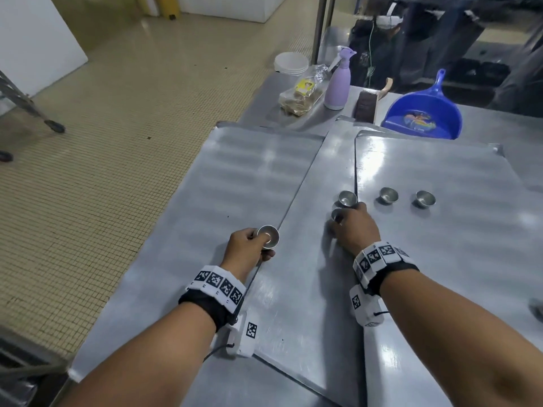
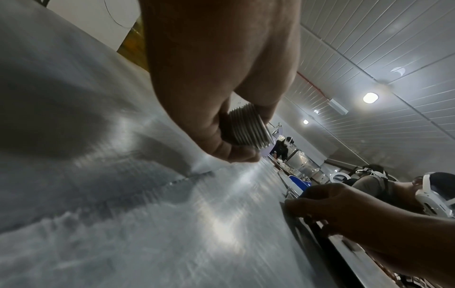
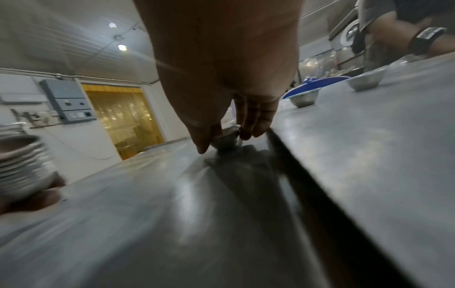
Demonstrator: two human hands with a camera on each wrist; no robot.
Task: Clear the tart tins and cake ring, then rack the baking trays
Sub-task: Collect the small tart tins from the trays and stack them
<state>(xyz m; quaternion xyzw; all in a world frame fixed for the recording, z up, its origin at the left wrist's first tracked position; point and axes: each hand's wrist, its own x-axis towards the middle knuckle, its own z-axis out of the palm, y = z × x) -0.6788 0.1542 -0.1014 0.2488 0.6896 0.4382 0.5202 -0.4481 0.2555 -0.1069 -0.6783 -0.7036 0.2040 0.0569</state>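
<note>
While both hands work, dustpan (image 1: 423, 114), spray bottle (image 1: 338, 83) — behind trays (image 1: 252, 177).

Left hand (image 2: 209, 93) filled upper centre of the frame, fingers and thumb curled round a stack of nested tart tins (image 2: 248, 127), ridged rims showing. Below lay a grey metal baking tray (image 2: 147, 224), blurred. Right hand (image 2: 327, 206) sat at lower right, fingers bent at another tray's edge. Ceiling lights (image 2: 370, 97) glowed upper right.
</note>
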